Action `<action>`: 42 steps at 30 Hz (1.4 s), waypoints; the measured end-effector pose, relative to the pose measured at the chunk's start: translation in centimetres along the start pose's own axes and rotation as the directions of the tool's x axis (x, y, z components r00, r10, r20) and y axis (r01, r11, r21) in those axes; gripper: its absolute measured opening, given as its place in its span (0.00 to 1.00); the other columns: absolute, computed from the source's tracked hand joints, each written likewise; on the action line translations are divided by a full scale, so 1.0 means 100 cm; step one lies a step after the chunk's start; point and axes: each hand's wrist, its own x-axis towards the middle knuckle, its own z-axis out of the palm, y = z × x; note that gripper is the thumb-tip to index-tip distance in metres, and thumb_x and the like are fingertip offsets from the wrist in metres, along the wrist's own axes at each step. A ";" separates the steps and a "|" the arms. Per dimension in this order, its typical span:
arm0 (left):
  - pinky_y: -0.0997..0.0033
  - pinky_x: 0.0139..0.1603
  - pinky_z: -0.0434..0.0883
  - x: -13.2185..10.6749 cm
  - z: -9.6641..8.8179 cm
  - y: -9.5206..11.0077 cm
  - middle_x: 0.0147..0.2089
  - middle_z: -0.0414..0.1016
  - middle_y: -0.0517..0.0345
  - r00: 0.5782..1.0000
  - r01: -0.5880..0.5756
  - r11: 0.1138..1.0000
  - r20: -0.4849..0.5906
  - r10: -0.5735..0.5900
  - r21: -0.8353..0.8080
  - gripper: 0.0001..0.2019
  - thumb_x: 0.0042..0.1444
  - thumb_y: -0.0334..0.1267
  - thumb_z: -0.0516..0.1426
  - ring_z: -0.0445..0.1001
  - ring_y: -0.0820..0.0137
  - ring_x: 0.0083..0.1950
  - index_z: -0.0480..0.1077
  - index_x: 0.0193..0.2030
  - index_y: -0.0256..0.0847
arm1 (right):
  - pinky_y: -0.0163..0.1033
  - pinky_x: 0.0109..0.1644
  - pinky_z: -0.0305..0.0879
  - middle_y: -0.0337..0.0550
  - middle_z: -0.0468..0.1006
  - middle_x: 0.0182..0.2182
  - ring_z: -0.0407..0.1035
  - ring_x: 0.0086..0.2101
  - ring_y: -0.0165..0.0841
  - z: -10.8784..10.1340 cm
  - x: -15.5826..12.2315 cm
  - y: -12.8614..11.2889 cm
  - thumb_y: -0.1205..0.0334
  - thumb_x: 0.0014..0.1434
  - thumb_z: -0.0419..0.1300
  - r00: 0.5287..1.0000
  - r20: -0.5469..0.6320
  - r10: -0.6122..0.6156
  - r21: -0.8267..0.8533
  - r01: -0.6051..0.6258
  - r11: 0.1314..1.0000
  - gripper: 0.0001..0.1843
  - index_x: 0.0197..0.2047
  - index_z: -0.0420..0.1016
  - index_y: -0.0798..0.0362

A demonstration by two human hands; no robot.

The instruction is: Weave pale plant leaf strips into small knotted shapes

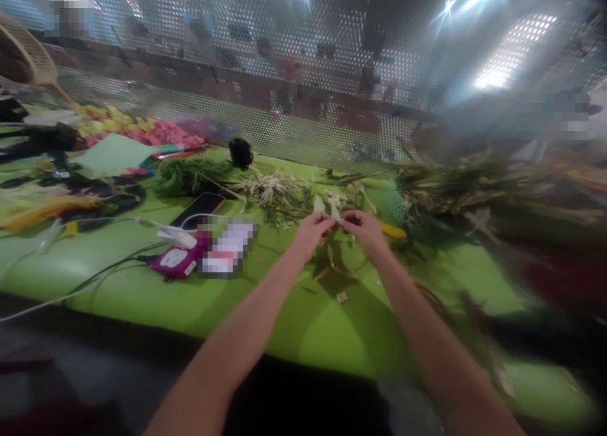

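My left hand (313, 230) and my right hand (365, 229) meet over the green table (332, 322), both pinched on a pale leaf strip (334, 213) that sticks up between the fingertips. Small trimmed leaf scraps (337, 278) lie on the table just below my hands. A heap of pale dried leaves (279, 193) lies just beyond my hands.
A phone (198, 210), a magenta gadget (177, 259) with white cables and a black cup (240, 153) lie to the left. Pink and yellow flowers (142, 129) sit far left. A big blurred pile of green stalks (484, 189) fills the right. A perforated metal screen (303, 57) backs the table.
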 end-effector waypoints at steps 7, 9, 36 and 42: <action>0.75 0.30 0.59 -0.004 0.002 0.005 0.25 0.68 0.63 0.998 -0.046 0.996 -0.030 0.049 0.082 0.08 0.47 0.39 0.61 0.62 0.77 0.26 0.68 0.27 0.38 | 0.35 0.29 0.59 0.36 0.71 0.21 0.62 0.24 0.29 0.004 -0.003 0.000 0.52 0.47 0.67 0.994 -0.045 -0.102 -0.128 0.095 0.987 0.13 0.26 0.72 0.53; 0.76 0.31 0.61 -0.004 0.003 0.006 0.26 0.69 0.62 0.998 -0.050 0.998 -0.032 0.051 0.034 0.08 0.46 0.39 0.62 0.63 0.77 0.27 0.69 0.28 0.38 | 0.35 0.29 0.59 0.35 0.70 0.21 0.62 0.24 0.29 0.004 -0.002 0.000 0.53 0.46 0.66 0.992 -0.062 -0.106 -0.103 0.099 0.990 0.13 0.25 0.71 0.53; 0.76 0.32 0.64 -0.002 0.002 0.003 0.26 0.71 0.61 0.994 0.108 0.960 0.036 -0.102 -0.258 0.10 0.40 0.35 0.65 0.67 0.78 0.27 0.70 0.29 0.36 | 0.37 0.36 0.64 0.40 0.76 0.28 0.68 0.30 0.32 0.006 -0.008 -0.001 0.58 0.55 0.61 0.969 -0.038 -0.243 -0.287 0.223 0.932 0.06 0.32 0.74 0.53; 0.72 0.37 0.64 0.002 -0.002 0.002 0.29 0.73 0.60 0.997 -0.074 0.994 0.036 0.071 0.076 0.09 0.44 0.39 0.64 0.68 0.74 0.31 0.72 0.30 0.37 | 0.38 0.34 0.64 0.37 0.72 0.26 0.66 0.27 0.31 0.006 -0.002 0.001 0.53 0.45 0.67 0.993 -0.093 -0.071 -0.012 0.070 0.997 0.18 0.37 0.70 0.52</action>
